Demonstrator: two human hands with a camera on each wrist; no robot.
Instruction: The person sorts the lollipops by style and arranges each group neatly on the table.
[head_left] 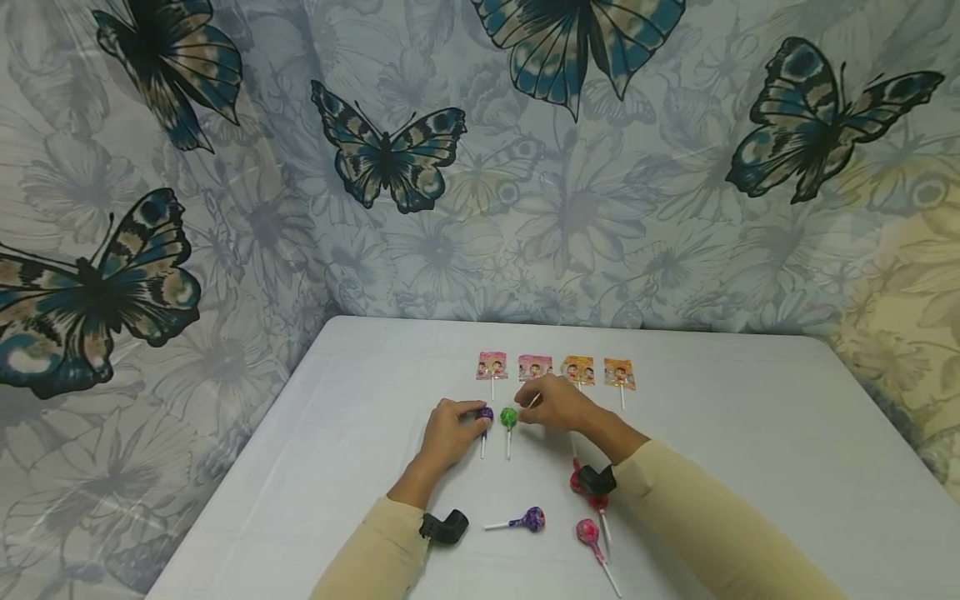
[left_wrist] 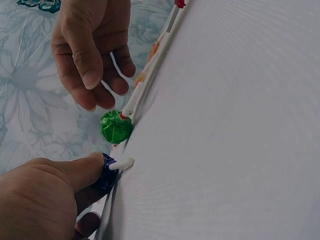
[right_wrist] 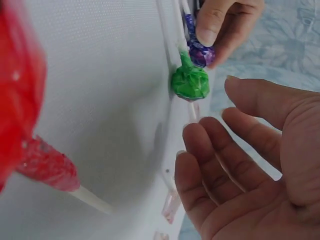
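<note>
Between thumb and fingers, my left hand [head_left: 447,433] pinches the head of a purple lollipop [head_left: 486,414], its stick pointing toward me. Just right of it lies a green lollipop [head_left: 509,417] on the white table, stick also toward me. My right hand [head_left: 557,402] hovers beside the green head with loosely bent fingers; in the right wrist view a gap shows between its fingers and the green wrapper [right_wrist: 190,84]. The left wrist view shows the left thumb against the purple wrapper [left_wrist: 107,172].
Behind the hands, flat-wrapped lollipops stand in a row: two pink [head_left: 492,365] and two orange [head_left: 619,373]. Nearer me lie another purple lollipop [head_left: 533,519], a pink one [head_left: 588,532] and red ones [head_left: 598,502] partly under the right forearm. Butterfly-print cloth [head_left: 570,208] hangs behind the table [head_left: 360,367].
</note>
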